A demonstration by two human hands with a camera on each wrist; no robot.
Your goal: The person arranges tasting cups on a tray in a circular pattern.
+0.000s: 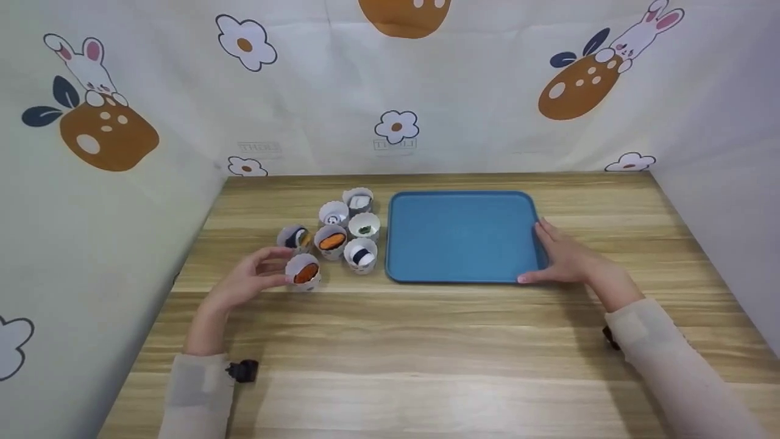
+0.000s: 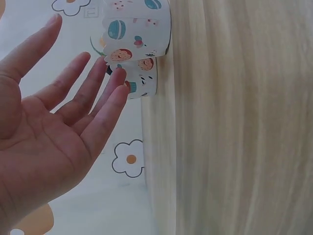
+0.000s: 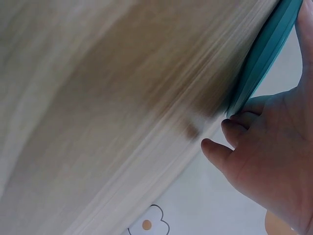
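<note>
A blue tray (image 1: 461,236) lies flat in the middle of the wooden table. My right hand (image 1: 536,253) holds its right rim, fingers on the edge and thumb at the near right corner; in the right wrist view the curled fingers (image 3: 230,129) press against the tray's edge (image 3: 266,54). Several white paper cups with toy sushi stand left of the tray. My left hand (image 1: 274,266) hovers with straight, spread fingers beside the nearest cup, which holds an orange piece (image 1: 303,272). In the left wrist view the fingertips (image 2: 117,81) are just short of the patterned cups (image 2: 139,29).
Other cups hold a dark roll (image 1: 361,255), an orange piece (image 1: 331,241), a green bit (image 1: 364,227) and white pieces (image 1: 358,200). Cloth walls with rabbit and flower prints close in the table on three sides. Bare wood (image 1: 414,366) stretches across the near half.
</note>
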